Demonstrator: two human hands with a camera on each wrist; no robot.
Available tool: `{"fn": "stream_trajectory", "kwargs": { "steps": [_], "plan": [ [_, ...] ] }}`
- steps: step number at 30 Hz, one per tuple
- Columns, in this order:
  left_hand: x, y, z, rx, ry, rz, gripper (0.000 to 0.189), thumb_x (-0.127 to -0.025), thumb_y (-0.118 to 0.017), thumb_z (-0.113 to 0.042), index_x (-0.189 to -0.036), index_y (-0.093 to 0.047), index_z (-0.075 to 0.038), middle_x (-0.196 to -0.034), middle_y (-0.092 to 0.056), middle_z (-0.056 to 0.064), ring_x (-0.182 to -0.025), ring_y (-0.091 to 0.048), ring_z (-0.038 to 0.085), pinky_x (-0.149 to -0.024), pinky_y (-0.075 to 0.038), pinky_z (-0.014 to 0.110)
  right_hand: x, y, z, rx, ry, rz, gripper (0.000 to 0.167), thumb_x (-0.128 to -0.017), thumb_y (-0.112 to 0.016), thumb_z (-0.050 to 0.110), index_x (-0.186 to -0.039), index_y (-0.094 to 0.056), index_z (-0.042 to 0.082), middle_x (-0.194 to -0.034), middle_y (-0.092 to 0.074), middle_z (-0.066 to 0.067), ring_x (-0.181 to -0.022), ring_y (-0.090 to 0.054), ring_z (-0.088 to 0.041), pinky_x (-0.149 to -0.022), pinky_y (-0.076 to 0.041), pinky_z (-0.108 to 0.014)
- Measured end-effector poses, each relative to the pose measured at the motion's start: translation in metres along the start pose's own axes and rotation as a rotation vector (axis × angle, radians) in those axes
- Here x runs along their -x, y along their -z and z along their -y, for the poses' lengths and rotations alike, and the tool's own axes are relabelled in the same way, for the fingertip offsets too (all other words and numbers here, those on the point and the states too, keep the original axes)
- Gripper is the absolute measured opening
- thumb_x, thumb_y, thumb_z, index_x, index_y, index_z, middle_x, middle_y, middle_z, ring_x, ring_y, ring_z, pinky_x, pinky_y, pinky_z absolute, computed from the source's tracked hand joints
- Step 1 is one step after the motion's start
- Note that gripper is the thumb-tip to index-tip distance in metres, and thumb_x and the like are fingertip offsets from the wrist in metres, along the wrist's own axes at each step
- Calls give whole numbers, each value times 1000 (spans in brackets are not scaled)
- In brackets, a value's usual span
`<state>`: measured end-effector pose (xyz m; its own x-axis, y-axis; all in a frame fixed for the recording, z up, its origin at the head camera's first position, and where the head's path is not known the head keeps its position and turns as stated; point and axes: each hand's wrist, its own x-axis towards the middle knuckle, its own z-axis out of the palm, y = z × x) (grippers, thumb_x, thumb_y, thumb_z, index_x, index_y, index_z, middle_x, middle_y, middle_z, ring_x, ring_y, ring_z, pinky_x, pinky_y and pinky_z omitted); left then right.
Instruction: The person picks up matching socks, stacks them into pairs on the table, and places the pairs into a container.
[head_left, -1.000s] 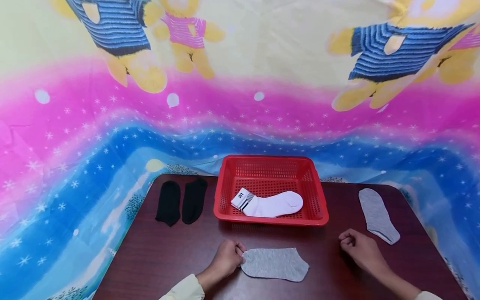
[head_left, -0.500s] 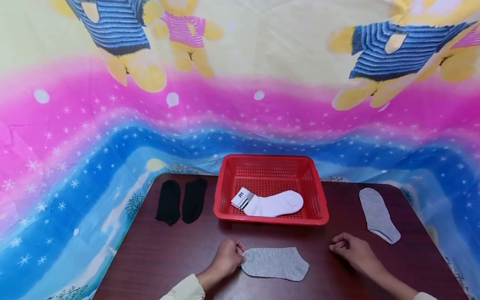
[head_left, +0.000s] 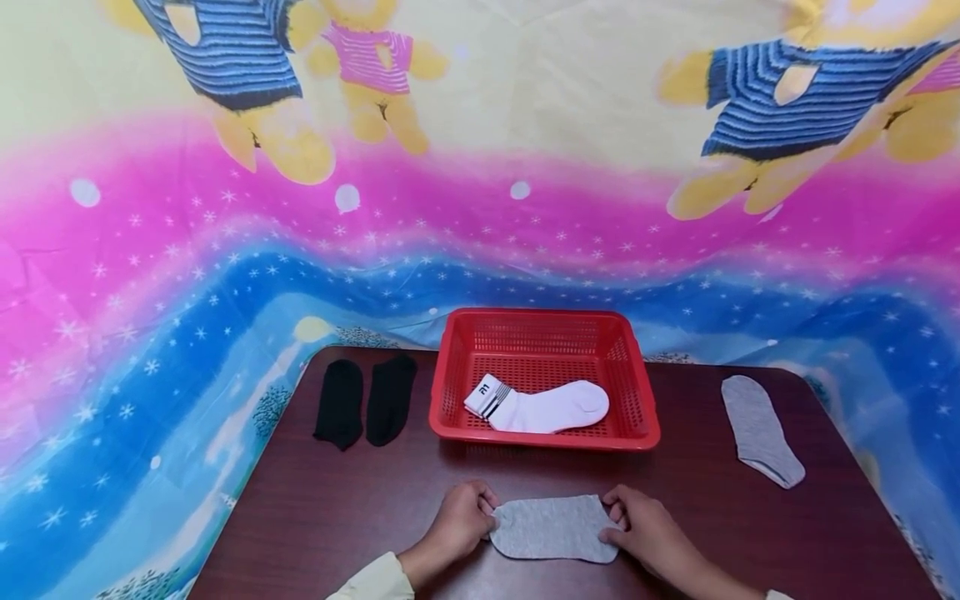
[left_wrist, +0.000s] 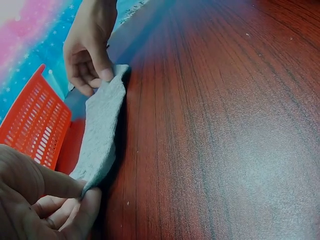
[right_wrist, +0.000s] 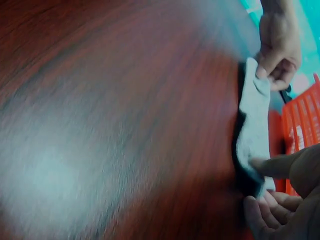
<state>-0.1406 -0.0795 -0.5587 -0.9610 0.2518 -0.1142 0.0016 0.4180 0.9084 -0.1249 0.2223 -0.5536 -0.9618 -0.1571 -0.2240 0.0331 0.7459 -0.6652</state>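
A light grey ankle sock lies lengthwise across the near part of the table. At its left end, my left hand pinches the fabric between thumb and fingers; the left wrist view shows that edge slightly raised. My right hand has the opposite end between its thumb and fingers, as the right wrist view shows with some blur. The sock stretches between both hands. A second grey sock lies flat at the right of the table, apart from the hands.
A red plastic basket stands at the middle back, holding white socks with black-striped cuffs. Two black socks lie side by side left of it. A printed cloth hangs behind the dark wooden table.
My right hand has moved left from beside the farther grey sock and taken hold of the near sock's right end. The left hand keeps its hold, and the sock shifts slightly right.
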Motion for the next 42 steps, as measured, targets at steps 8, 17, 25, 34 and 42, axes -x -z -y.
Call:
{"fn": "stream_trajectory", "kwargs": {
  "steps": [8, 17, 25, 34, 42],
  "plan": [
    [-1, 0, 2, -37, -17, -15, 21, -66, -68, 18, -79, -64, 1, -65, -53, -4, -58, -48, 0, -50, -45, 17, 0, -5, 2, -144, 13, 39, 28, -73, -77, -3, -94, -60, 1, -75, -48, 2, -64, -41, -2, -59, -37, -21],
    [-3, 0, 0, -58, -24, -17, 23, -66, -68, 19, -80, -65, 1, -66, -55, -3, -60, -48, 0, -54, -43, 17, 1, 6, 3, -445, -124, 202, 17, -84, -71, 5, -94, -62, -6, -82, -57, 0, -76, -53, -13, -64, -46, -24],
    [4, 2, -18, -219, -79, -72, 20, -76, -71, 6, -94, -64, -1, -87, -59, 4, -75, -53, 5, -66, -46, 20, 7, 16, 9, -643, -172, 226, 28, -96, -65, 11, -110, -63, -13, -90, -67, -1, -80, -67, -12, -71, -60, -32],
    [27, -16, -70, -54, -107, 115, 36, -86, -76, -11, -118, -64, 0, -100, -70, 6, -87, -65, 7, -77, -53, 21, 12, 22, 39, -834, -220, 303, 18, -95, -65, 13, -105, -61, -2, -95, -63, -3, -87, -67, -14, -78, -61, -34],
    [28, -31, -84, 117, 26, 197, 64, -84, -81, -13, -137, -53, 12, -121, -71, 20, -107, -73, 27, -87, -60, 33, 12, 10, 64, -964, -171, 339, 17, -97, -63, 13, -106, -63, -2, -106, -64, -5, -98, -67, -13, -88, -60, -33]
  ]
}}
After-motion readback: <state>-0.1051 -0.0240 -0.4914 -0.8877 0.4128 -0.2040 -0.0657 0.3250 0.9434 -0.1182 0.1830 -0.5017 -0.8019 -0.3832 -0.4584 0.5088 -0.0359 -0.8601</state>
